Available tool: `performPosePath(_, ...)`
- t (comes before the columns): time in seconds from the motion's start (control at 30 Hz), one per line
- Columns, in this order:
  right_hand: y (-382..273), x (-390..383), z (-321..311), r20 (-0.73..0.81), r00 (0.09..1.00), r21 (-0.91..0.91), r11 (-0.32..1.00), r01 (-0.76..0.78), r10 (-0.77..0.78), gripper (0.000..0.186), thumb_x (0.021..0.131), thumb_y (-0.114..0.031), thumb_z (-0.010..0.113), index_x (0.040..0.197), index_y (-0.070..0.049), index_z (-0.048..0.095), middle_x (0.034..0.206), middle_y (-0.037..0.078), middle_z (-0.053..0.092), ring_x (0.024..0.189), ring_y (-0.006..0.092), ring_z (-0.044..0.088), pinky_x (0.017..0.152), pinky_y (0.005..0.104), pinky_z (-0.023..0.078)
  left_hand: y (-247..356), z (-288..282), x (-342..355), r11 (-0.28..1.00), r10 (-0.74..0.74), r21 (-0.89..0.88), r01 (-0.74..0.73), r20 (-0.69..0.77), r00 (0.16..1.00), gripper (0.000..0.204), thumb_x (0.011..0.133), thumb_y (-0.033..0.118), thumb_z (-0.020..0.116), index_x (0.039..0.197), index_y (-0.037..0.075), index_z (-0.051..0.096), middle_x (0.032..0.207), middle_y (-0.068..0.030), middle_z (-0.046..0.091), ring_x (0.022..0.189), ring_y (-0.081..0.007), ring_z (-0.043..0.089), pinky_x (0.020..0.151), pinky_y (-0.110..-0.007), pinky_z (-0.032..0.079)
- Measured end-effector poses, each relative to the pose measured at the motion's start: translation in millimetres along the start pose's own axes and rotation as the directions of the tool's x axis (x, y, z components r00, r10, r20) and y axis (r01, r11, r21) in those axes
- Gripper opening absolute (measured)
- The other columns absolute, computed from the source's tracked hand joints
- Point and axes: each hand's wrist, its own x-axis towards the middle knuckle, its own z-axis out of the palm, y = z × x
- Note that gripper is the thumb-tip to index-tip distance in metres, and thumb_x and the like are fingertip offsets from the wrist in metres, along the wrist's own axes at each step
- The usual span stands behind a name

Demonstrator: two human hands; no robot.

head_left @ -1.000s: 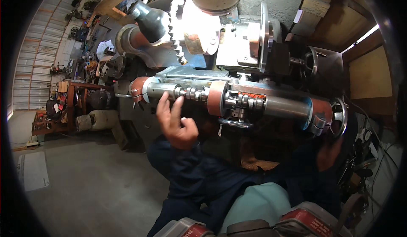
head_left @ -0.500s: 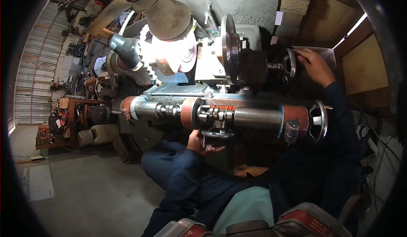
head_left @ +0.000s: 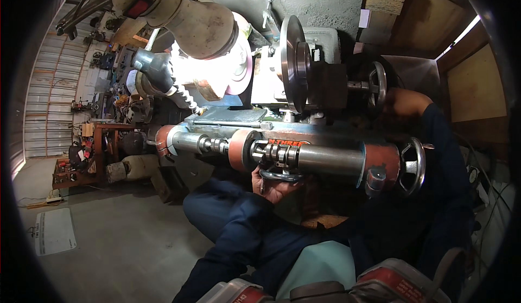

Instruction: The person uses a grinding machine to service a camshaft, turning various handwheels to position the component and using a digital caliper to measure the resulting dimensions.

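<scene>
In the head view, the left hand (head_left: 275,191) touches the lower handwheel (head_left: 282,177), its palm upward; how tightly it grips, I cannot tell. The blurred right hand (head_left: 406,103) is beside the upper-right handwheel (head_left: 378,90), its grip unclear too. The crankshaft-like steel shaft (head_left: 284,155) lies crosswise above the lower handwheel, a red-rimmed ring (head_left: 237,151) around it
</scene>
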Motion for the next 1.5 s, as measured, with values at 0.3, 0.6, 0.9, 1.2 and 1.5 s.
performPosePath(0.3,22,24,5,-0.112,0.948,-0.291,0.922,0.255,-0.297,0.022,0.087,-0.016,0.058,0.098,-0.002,0.072,0.104,0.022,0.069,0.095,0.0355,0.067,0.085,0.0410,0.052,4,-23,0,0.990,0.055,0.129,-0.062,0.055,0.997,0.076,0.089,0.057,0.050,0.148,0.010,0.036,0.150,-0.0215,0.036,0.134,-0.0470,0.040,0.096,-0.066,0.045)
performPosePath(0.6,16,41,12,-0.714,0.471,-0.398,0.854,0.336,-0.518,0.019,0.086,-0.011,0.059,0.095,0.003,0.069,0.096,0.026,0.067,0.092,0.0395,0.066,0.085,0.0449,0.050,103,-170,1,0.566,0.396,0.806,-0.171,-0.084,0.914,0.064,0.083,0.033,0.071,0.137,0.005,0.050,0.133,-0.0104,0.057,0.127,-0.0287,0.051,0.106,-0.049,0.043)
performPosePath(0.9,14,-41,12,-0.321,0.871,-0.285,0.915,0.285,-0.371,0.031,0.084,-0.021,0.074,0.106,0.000,0.071,0.101,0.017,0.072,0.092,0.0246,0.068,0.084,0.0353,0.050,79,-1,21,0.173,0.010,0.925,-0.338,0.341,0.940,0.078,0.066,0.033,0.081,0.133,0.002,0.054,0.126,-0.0108,0.061,0.122,-0.0263,0.054,0.106,-0.040,0.042)
performPosePath(1.2,21,12,-20,-0.707,0.591,-0.080,0.875,0.478,-0.387,0.021,0.091,-0.011,0.064,0.106,0.003,0.069,0.101,0.019,0.072,0.095,0.0268,0.069,0.086,0.0342,0.050,80,6,22,0.097,0.032,0.956,-0.276,0.274,0.961,0.089,0.053,0.027,0.089,0.131,0.003,0.054,0.125,-0.0053,0.060,0.119,-0.0221,0.053,0.104,-0.037,0.041)
performPosePath(1.5,44,65,-5,-0.622,0.673,-0.237,0.915,0.326,-0.401,0.020,0.085,-0.008,0.060,0.100,0.002,0.070,0.096,0.023,0.069,0.094,0.0368,0.067,0.085,0.0408,0.050,75,10,14,0.154,0.011,0.963,-0.221,0.222,0.975,0.086,0.058,0.021,0.089,0.133,0.004,0.051,0.128,-0.0049,0.057,0.123,-0.0220,0.049,0.108,-0.038,0.038)
